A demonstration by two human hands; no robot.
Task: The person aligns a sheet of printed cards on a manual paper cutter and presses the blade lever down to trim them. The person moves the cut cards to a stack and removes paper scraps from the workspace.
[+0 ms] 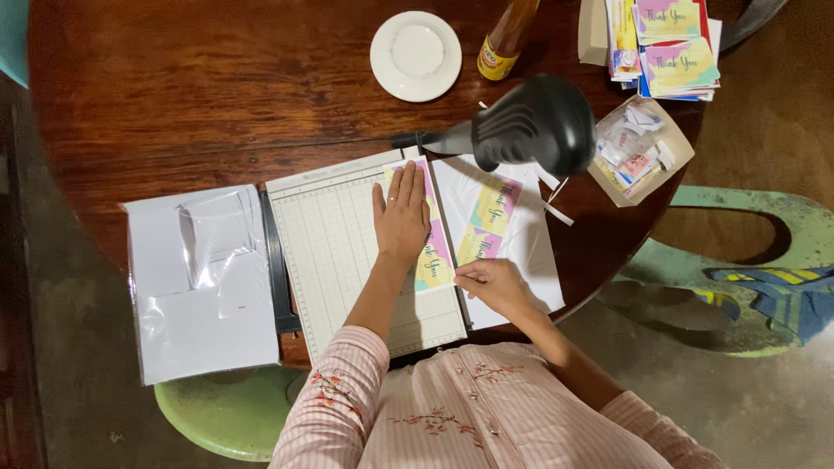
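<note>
A paper cutter (339, 252) with a gridded white board lies on the round wooden table (174, 95). Its black handle (530, 122) is raised above the right edge. My left hand (401, 217) presses flat on a printed sheet of pastel cards (434, 260) lying across the board's right edge. My right hand (491, 282) pinches the near edge of that sheet, where it hangs over a white sheet (530, 252) to the right of the blade.
Clear plastic sleeves on white paper (200, 278) lie left of the cutter. A white saucer (415, 55), an amber bottle (506, 39), a stack of cut cards (669, 43) and a small box of scraps (638, 152) stand at the back. Green chairs (764, 252) flank the table.
</note>
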